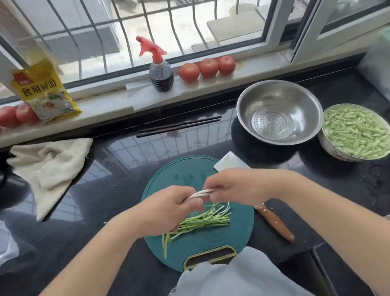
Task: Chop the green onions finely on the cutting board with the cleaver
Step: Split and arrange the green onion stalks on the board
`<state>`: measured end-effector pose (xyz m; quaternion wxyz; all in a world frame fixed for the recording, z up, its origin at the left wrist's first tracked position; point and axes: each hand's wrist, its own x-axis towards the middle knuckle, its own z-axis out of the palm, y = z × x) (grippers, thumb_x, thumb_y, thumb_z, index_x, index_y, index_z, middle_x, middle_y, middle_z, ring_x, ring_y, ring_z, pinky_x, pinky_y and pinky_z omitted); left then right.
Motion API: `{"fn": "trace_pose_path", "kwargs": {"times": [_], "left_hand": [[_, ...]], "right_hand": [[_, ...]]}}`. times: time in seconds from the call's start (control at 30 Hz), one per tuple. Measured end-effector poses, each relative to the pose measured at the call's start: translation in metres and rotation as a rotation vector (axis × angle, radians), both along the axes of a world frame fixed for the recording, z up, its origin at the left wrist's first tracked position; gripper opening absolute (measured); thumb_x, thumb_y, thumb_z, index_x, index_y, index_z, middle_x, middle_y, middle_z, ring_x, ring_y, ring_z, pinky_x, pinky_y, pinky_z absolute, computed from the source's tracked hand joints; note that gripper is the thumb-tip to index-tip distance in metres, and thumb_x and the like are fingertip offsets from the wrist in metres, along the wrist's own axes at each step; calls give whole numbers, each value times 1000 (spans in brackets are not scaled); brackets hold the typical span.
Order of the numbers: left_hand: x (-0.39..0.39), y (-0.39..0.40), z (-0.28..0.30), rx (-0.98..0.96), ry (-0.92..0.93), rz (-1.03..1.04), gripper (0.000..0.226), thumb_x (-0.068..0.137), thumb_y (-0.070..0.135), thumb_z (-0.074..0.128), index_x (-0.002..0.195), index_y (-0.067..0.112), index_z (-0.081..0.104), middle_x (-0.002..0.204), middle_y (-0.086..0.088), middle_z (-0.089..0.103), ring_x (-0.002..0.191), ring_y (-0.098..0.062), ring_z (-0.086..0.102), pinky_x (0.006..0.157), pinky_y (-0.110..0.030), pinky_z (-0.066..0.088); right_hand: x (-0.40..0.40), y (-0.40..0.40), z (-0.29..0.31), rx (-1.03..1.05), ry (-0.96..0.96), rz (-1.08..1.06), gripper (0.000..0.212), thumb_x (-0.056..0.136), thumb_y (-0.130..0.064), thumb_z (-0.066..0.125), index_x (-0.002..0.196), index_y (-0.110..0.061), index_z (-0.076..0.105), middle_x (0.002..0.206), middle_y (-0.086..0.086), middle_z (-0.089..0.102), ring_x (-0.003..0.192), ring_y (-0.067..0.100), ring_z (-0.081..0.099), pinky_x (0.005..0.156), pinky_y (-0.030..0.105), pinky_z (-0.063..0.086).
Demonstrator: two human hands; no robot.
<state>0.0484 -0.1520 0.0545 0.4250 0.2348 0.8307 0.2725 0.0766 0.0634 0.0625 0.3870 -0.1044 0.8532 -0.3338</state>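
A round teal cutting board point(187, 171) lies on the black counter in front of me. Thin strips of green onion point(199, 222) lie across its near half. Above them, my left hand point(164, 207) and my right hand point(239, 186) both pinch a pale white onion stalk point(201, 193) stretched between their fingertips. The cleaver point(271, 219) rests at the board's right edge, its wooden handle pointing toward me and its pale blade tip showing beyond my right hand; neither hand touches it.
A steel colander bowl point(304, 97) and a bowl of cut green beans point(357, 132) stand at the right. Chopsticks point(178, 126), a cloth point(48, 166), a spray bottle point(160, 72), tomatoes point(208, 68) and a yellow packet point(43, 91) line the back.
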Motion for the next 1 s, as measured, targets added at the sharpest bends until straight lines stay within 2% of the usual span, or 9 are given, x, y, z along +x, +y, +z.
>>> {"fn": "trace_pose_path", "kwargs": {"times": [0.07,0.13,0.2,0.3,0.43,0.57,0.63,0.77,1.0], "left_hand": [[2,-14,-17,-151,37,-17,33,102,52,44,92,24,58,70,10,53,62,-9,50,61,-30,41],[8,-31,-42,-221,10,103,39,103,54,39,88,21,55,71,8,51,61,-10,46,58,-31,36],[14,-47,-65,-157,-151,374,38,105,46,37,84,20,55,68,5,45,55,-12,39,55,-30,31],[25,-56,-80,76,-307,735,27,106,23,39,85,13,53,61,0,38,49,-14,31,53,-29,29],[35,-46,-70,343,-407,959,21,109,19,39,102,7,55,66,-8,58,56,-22,51,63,-34,44],[32,-33,-59,467,-457,1014,24,108,21,43,116,6,61,99,-12,76,91,-29,72,82,-40,55],[27,-27,-57,473,-449,1039,23,106,19,47,117,5,62,107,-10,76,100,-28,73,89,-43,56],[18,-8,-49,500,-428,1102,17,104,13,53,113,4,64,107,-8,76,101,-24,74,91,-48,58],[14,9,-40,535,-479,1078,23,105,16,46,112,1,62,102,-14,75,89,-25,71,67,-35,57]], "right_hand": [[5,2,-38,43,-26,-222,25,97,-38,56,117,-24,59,96,-9,62,77,10,63,72,27,52],[8,7,-89,257,-20,-519,20,95,-33,53,94,-15,61,82,1,64,75,25,69,61,31,50],[13,7,-137,460,-45,-663,23,92,-27,52,76,-12,53,73,5,60,78,32,67,55,29,41],[17,-6,-174,445,-115,-773,16,89,-25,55,83,-11,60,85,8,66,78,31,63,62,29,42],[15,-9,-178,421,-80,-913,13,88,-23,55,78,-16,59,85,8,62,76,31,55,63,29,41],[21,3,-148,249,33,-1088,24,90,-31,57,70,-18,58,72,-2,62,78,26,60,67,32,46],[23,-1,-127,145,109,-1108,20,91,-35,60,76,-21,62,76,-7,65,81,21,61,70,33,48],[18,-32,-86,124,299,-931,19,91,-38,62,77,-25,63,73,-9,65,76,14,61,70,32,48],[12,-92,-57,2,265,-891,26,93,-47,57,80,-25,63,76,-10,66,76,11,61,66,32,48]]}}
